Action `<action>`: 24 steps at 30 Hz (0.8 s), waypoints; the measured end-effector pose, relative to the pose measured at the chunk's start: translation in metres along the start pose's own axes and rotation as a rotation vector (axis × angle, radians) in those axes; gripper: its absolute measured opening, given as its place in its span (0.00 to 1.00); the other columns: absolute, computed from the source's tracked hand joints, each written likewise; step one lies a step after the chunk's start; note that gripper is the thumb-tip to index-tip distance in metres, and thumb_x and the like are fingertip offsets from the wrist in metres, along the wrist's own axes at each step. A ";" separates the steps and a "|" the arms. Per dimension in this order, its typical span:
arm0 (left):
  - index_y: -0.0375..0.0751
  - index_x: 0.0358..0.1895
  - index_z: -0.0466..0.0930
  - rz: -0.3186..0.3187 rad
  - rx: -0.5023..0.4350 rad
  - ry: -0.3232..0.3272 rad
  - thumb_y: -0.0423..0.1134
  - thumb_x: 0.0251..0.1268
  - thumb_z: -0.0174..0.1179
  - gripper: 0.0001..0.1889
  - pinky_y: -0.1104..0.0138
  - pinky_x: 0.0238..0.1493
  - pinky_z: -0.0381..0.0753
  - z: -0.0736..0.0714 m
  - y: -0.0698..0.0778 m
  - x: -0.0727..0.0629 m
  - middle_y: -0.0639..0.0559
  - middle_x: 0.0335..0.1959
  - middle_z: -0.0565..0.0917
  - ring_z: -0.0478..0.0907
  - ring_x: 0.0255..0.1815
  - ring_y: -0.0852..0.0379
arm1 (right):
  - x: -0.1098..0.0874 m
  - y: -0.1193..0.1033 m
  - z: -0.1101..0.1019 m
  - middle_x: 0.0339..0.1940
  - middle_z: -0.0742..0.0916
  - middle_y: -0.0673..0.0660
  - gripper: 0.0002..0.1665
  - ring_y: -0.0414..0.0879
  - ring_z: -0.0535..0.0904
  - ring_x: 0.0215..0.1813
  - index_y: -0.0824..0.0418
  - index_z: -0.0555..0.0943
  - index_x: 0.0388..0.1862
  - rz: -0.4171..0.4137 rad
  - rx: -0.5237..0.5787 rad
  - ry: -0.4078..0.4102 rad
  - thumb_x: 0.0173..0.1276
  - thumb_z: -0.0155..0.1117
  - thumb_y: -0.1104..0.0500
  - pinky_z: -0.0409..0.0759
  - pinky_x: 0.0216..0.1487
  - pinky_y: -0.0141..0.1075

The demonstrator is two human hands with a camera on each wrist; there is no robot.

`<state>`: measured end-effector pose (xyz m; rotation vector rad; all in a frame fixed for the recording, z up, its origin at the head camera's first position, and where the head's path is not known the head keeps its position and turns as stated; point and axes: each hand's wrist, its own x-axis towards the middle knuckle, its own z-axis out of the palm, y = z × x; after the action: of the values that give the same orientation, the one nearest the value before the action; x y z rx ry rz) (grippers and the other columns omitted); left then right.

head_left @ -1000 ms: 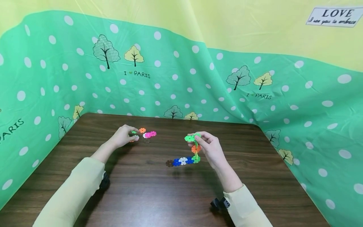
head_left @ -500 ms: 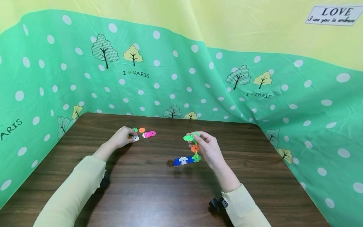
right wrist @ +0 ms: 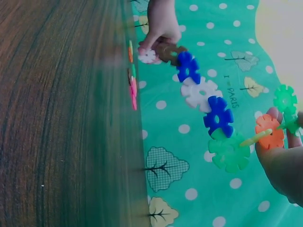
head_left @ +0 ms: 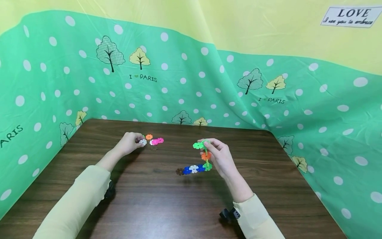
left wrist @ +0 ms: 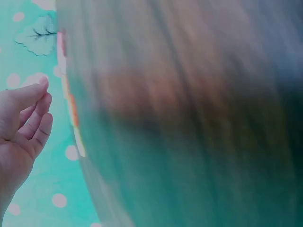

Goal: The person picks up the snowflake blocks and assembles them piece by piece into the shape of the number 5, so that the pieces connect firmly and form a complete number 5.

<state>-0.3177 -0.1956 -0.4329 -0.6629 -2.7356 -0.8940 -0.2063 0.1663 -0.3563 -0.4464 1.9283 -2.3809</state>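
Note:
My left hand [head_left: 129,143] pinches a white snowflake disc [head_left: 143,142] at the far left of the table. The right wrist view also shows that disc [right wrist: 147,56] at the fingertips; in the left wrist view my left hand [left wrist: 26,125] appears with thumb and fingers together, the disc not visible. My right hand [head_left: 220,155] grips the upper green end of a chain of interlocked snowflake discs [head_left: 193,169], holding it above the table. Along the chain run green, orange, yellow, green, blue, white, blue and brown discs, the brown one at the free end.
Loose snowflake discs lie near my left hand: an orange disc [head_left: 149,136], pink discs [head_left: 160,140] and a white one. A green disc is mostly hidden behind the fingers. A green dotted curtain [head_left: 185,86] stands behind the dark wooden table [head_left: 167,202].
My left hand has taken hold of the white disc and raised it slightly. My right hand stays nearly still with the chain.

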 end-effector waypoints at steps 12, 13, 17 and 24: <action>0.38 0.33 0.85 0.070 -0.123 0.161 0.35 0.57 0.67 0.04 0.72 0.23 0.71 -0.013 0.052 0.003 0.48 0.26 0.85 0.71 0.22 0.60 | 0.001 0.001 0.000 0.44 0.86 0.55 0.05 0.43 0.81 0.34 0.60 0.84 0.39 0.005 0.034 0.022 0.65 0.63 0.64 0.82 0.38 0.31; 0.38 0.33 0.85 0.077 -0.128 0.175 0.35 0.56 0.67 0.05 0.72 0.23 0.71 -0.013 0.056 0.002 0.48 0.26 0.85 0.71 0.22 0.60 | 0.001 0.001 0.000 0.44 0.86 0.54 0.06 0.43 0.81 0.35 0.60 0.84 0.40 0.002 0.040 0.024 0.64 0.64 0.66 0.82 0.39 0.31; 0.39 0.34 0.85 0.110 -0.139 0.240 0.34 0.54 0.69 0.05 0.72 0.23 0.72 -0.014 0.076 0.000 0.51 0.25 0.84 0.73 0.23 0.59 | 0.000 0.000 0.002 0.43 0.86 0.54 0.13 0.43 0.81 0.38 0.68 0.81 0.46 -0.012 0.049 0.020 0.61 0.65 0.69 0.82 0.41 0.31; 0.41 0.33 0.85 0.130 -0.235 0.266 0.34 0.54 0.69 0.04 0.71 0.23 0.77 -0.014 0.110 -0.005 0.52 0.26 0.85 0.78 0.23 0.59 | 0.000 0.001 0.006 0.39 0.87 0.54 0.16 0.42 0.81 0.36 0.69 0.80 0.47 -0.023 0.049 0.026 0.59 0.67 0.70 0.82 0.40 0.30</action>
<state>-0.2618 -0.1271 -0.3666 -0.6970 -2.3489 -1.1892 -0.2048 0.1609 -0.3562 -0.4395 1.8812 -2.4538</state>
